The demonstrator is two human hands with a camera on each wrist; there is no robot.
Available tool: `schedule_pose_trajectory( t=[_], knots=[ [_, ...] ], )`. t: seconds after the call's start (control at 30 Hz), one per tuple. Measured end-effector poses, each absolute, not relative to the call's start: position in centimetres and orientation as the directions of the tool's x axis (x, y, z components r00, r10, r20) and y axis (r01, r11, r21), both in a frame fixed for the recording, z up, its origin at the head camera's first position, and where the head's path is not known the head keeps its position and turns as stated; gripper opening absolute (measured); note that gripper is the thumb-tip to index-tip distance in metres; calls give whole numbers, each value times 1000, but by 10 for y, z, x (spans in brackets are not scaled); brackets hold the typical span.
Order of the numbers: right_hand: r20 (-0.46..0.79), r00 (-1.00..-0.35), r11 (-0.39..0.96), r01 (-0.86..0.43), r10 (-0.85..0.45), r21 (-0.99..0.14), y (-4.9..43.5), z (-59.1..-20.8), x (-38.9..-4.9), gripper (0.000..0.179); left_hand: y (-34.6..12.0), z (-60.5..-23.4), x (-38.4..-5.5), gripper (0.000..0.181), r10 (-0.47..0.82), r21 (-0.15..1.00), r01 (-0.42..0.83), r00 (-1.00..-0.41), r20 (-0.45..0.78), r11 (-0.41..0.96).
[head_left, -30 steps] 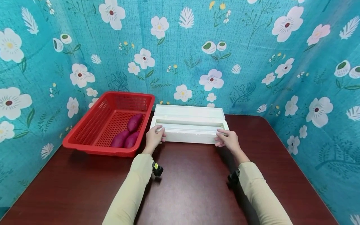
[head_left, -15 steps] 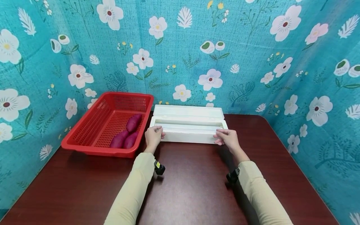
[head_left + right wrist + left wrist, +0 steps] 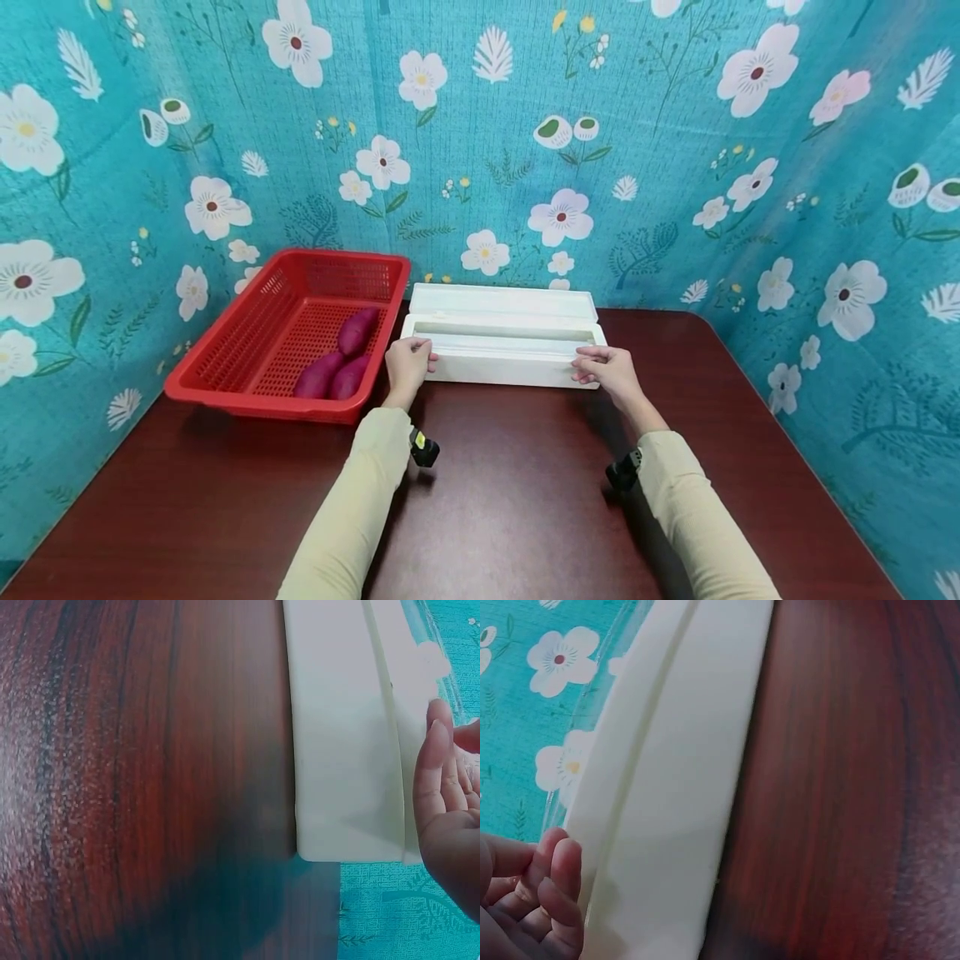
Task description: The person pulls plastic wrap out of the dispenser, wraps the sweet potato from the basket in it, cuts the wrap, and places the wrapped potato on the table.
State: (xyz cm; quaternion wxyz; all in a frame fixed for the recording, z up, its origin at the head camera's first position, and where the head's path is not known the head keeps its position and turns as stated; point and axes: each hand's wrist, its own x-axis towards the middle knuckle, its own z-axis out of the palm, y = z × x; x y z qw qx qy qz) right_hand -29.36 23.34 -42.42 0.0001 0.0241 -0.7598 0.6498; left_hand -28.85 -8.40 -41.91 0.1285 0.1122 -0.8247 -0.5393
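A long white plastic-wrap dispenser box point(image 3: 510, 371) lies near the back of the table with its lid point(image 3: 502, 302) tipped back. My left hand point(image 3: 407, 367) is at its front left corner, thumb and index fingertip pinched together at the rim. At the front right corner my right hand point(image 3: 606, 371) makes a similar pinch, its other fingers in front of the box. A clear sheet edge, looking like plastic wrap point(image 3: 592, 690), runs up from beside the left fingertips in the left wrist view. Much of the pinched edge is hidden behind the fingers.
A red plastic basket point(image 3: 225, 398) stands left of the box, close to the left hand. Inside it lie several purple sweet potatoes point(image 3: 318, 375). The dark brown table point(image 3: 517, 483) ends at a blue flowered curtain point(image 3: 480, 167) behind and at both sides.
The left thumb and fingers have drawn closer together at the box's left corner. The right hand keeps its place with its fingertips brought together. Box and basket stay put.
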Motion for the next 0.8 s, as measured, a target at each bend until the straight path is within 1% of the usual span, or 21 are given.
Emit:
schedule_pose_trajectory(
  t=[0.33, 0.53, 0.8],
  knots=[
    [75, -993, 139, -87, -90, -987, 233, -424, -292, 34, -83, -414, -290, 20, -335, 937, -35, -938, 89, 347],
    [84, -994, 147, -94, -76, -985, 234, -424, -293, 35, -81, -411, -291, 20, -332, 933, -20, -937, 108, 360],
    [91, -994, 101, -98, -65, -990, 234, -424, -295, 34, -79, -408, -290, 18, -358, 927, 6, -922, 151, 376]
  ],
)
